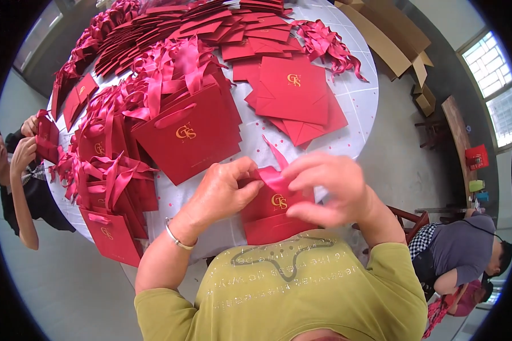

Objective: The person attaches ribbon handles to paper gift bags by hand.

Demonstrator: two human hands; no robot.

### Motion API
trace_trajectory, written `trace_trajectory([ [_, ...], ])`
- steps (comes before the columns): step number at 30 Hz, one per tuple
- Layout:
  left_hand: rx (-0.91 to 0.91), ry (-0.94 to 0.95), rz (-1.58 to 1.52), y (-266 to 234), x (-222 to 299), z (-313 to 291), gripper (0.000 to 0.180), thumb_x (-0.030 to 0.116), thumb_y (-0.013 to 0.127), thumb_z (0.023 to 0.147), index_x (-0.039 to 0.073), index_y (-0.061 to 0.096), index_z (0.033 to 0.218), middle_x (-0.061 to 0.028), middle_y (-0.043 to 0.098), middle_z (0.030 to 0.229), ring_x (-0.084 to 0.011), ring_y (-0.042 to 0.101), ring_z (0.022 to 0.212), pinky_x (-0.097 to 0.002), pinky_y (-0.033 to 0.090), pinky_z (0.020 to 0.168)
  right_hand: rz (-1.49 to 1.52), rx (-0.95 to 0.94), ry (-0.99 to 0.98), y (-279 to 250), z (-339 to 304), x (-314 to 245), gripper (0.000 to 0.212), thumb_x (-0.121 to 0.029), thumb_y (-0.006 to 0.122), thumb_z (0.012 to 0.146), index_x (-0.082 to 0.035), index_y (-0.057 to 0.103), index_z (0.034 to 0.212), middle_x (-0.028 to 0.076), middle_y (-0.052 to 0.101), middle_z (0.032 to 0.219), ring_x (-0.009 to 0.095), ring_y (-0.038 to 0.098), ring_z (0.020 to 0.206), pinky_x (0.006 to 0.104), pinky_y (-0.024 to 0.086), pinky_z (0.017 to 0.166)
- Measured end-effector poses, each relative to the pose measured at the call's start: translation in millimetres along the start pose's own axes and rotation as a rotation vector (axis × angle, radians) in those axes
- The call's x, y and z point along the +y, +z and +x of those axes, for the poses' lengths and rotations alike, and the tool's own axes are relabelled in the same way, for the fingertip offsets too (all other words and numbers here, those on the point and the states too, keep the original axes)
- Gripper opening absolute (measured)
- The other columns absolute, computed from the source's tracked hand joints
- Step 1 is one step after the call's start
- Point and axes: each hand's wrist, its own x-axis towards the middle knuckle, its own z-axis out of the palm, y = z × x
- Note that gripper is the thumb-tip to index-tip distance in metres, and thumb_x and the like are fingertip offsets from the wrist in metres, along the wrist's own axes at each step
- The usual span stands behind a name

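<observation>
A red paper gift bag (259, 223) with a gold emblem lies at the table's near edge, just in front of me. At its upper edge a pink satin ribbon (275, 180) is bunched, one tail pointing away from me. My left hand (224, 188), a bangle on its wrist, pinches the ribbon's left side between thumb and fingers. Over the bag's right side, my right hand (331, 187) is slightly blurred, its thumb and fingers curved and apart. Its fingertips are beside the ribbon; whether they touch it I cannot tell.
Ribboned bags (179, 145) stand stacked to the left on the round white-covered table (355, 113). Flat red bags (293, 91) and loose ribbons (330, 48) lie farther back. A co-worker (20, 176) handles a bag at far left; another person (461, 247) is at right. Cardboard boxes (389, 37) stand beyond.
</observation>
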Motion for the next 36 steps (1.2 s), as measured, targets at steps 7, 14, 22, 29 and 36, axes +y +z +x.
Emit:
trace_trajectory([
  [7,0.079,0.303,0.325,3,16,-5,0.014,0.006,0.072,0.077,0.004,0.063,0.087,-0.0129,0.062,0.066,-0.0300,0.064,0.058,-0.0350,0.049,0.052,0.241,-0.240,0.604,0,15,61,0.013,-0.010,0.066,0.091,0.002,0.070,0.093,0.005,0.069,0.079,0.008,0.061,0.071,0.0268,0.050,0.064],
  [14,0.126,0.500,0.582,10,9,-10,0.021,0.005,0.071,0.073,0.008,0.062,0.092,-0.0086,0.063,0.075,-0.0274,0.062,0.057,-0.0368,0.048,0.047,0.175,-0.755,0.674,9,42,79,0.021,-0.019,0.066,0.094,0.001,0.071,0.095,0.000,0.065,0.074,0.006,0.057,0.069,0.0266,0.048,0.062],
  [22,0.120,0.575,0.655,10,8,-11,0.020,0.005,0.071,0.075,0.009,0.063,0.093,-0.0051,0.062,0.078,-0.0247,0.062,0.056,-0.0352,0.048,0.046,0.520,-0.932,1.097,14,52,97,0.015,-0.019,0.068,0.093,-0.005,0.074,0.094,-0.007,0.058,0.071,0.005,0.044,0.059,0.0227,0.036,0.052],
  [29,0.081,0.591,0.570,9,9,-10,0.012,0.003,0.071,0.075,0.008,0.066,0.085,-0.0057,0.065,0.080,-0.0241,0.063,0.057,-0.0336,0.050,0.048,0.508,-1.115,1.076,12,61,92,0.016,-0.023,0.068,0.093,-0.007,0.071,0.090,-0.008,0.052,0.065,0.004,0.043,0.057,0.0225,0.033,0.051],
  [36,0.149,0.612,0.521,13,12,-10,0.013,0.003,0.069,0.072,0.008,0.058,0.075,-0.0055,0.060,0.072,-0.0254,0.060,0.052,-0.0355,0.046,0.042,0.661,-1.056,1.218,19,46,93,0.014,-0.022,0.071,0.088,-0.011,0.066,0.080,-0.008,0.047,0.061,0.004,0.036,0.050,0.0245,0.024,0.045],
])
